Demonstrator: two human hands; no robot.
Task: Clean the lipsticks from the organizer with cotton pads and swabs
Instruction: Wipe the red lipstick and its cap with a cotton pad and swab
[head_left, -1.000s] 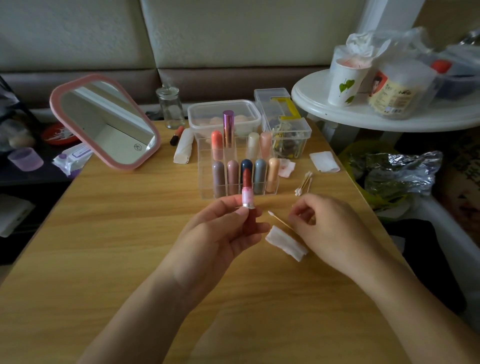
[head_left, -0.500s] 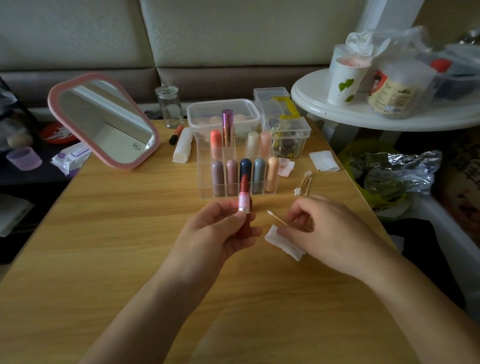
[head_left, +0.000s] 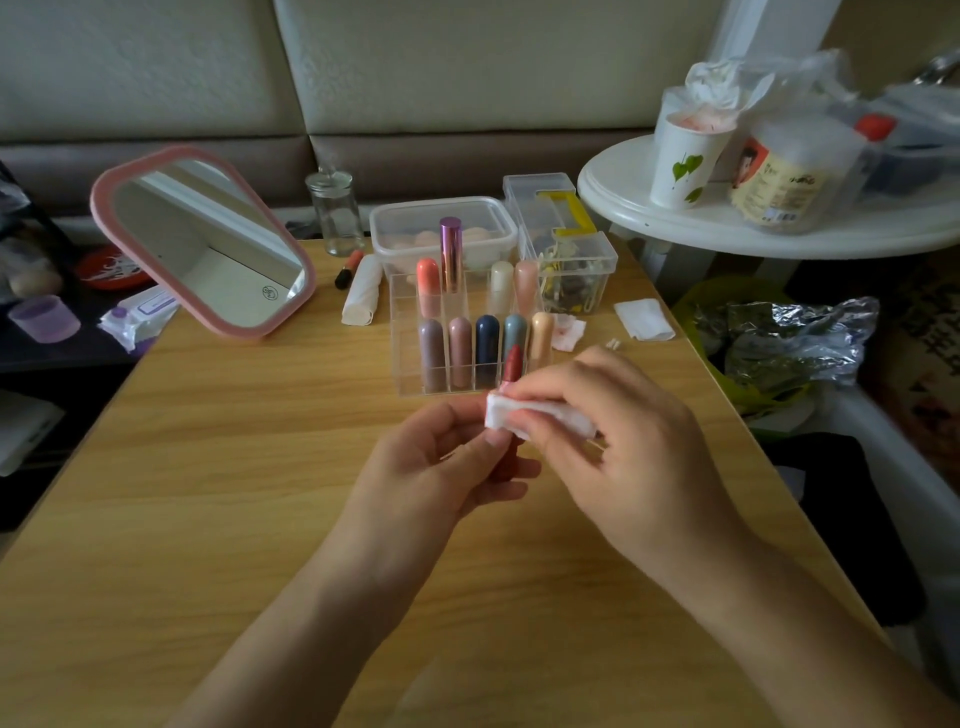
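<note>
My left hand (head_left: 441, 467) grips an uncapped red lipstick (head_left: 511, 364) upright above the wooden table (head_left: 208, 493). My right hand (head_left: 618, 431) pinches a white cotton pad (head_left: 540, 413) and holds it against the lipstick's tube, just under the red tip. Behind my hands stands a clear acrylic organizer (head_left: 410, 332) with several capped lipsticks in pastel and dark colours. The tips of cotton swabs (head_left: 614, 343) peek out beyond my right hand.
A pink-framed mirror (head_left: 202, 241) leans at the back left. A glass jar (head_left: 336, 210), a plastic tub (head_left: 441, 223) and a clear box (head_left: 566, 244) stand behind the organizer. Used pads (head_left: 644, 319) lie to the right. A white round side table (head_left: 753, 223) carries a paper cup (head_left: 685, 156).
My right hand picked the cotton pad up off the table and brought it left onto the lipstick. The swab it held earlier is hidden now. My left hand stays put.
</note>
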